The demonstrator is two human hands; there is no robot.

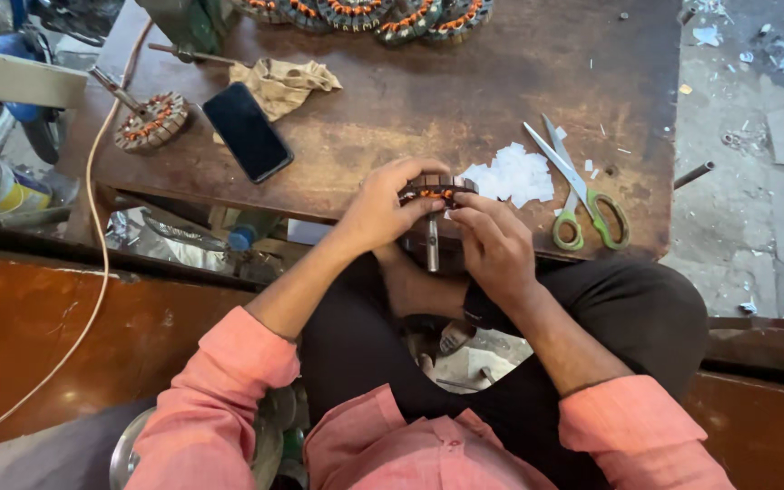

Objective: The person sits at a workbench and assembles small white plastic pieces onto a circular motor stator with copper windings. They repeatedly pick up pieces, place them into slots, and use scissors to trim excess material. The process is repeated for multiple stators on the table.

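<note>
- Wound stator [436, 191]: a round core with copper-orange coils and a metal shaft [433, 243] pointing down, held at the near edge of the tabletop [465, 82], above the person's lap
- Left hand [381, 205]: grip pressed around the left side of the stator, fingers curled over its rim
- Right hand [494, 243]: grip pinching the right edge of the stator, fingertips at the slots; whether a paper piece sits between them cannot be told
- Progress, as a judgement: coils are already in place on this core; white paper pieces [512, 174] lie cut and heaped just beside it, so the fitting work appears to be partway, extent not visible
- Green-handled scissors [583, 192]: lying open on the tabletop, right of the paper heap
- Dark phone [247, 132] and crumpled cloth [283, 84]: left of the hands, well apart
- Another wound stator [150, 121]: far left edge
- Row of wound stators [365, 14]: along the far edge
</note>
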